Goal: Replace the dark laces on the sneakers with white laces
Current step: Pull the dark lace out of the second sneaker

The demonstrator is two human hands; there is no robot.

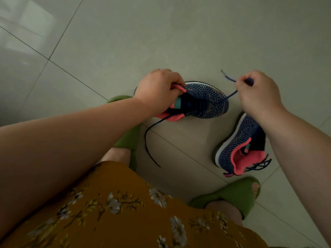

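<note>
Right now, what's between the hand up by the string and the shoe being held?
In the head view, only the dark lace stretches from the right hand to the held sneaker, over bare floor tile.

Tiled floor (197, 42), grey-green, glossy.
Large square tiles split by thin dark grout lines (71, 70) running diagonally; pale window-like glare (26, 20) at upper left, dimmer toward lower left edge.
</note>
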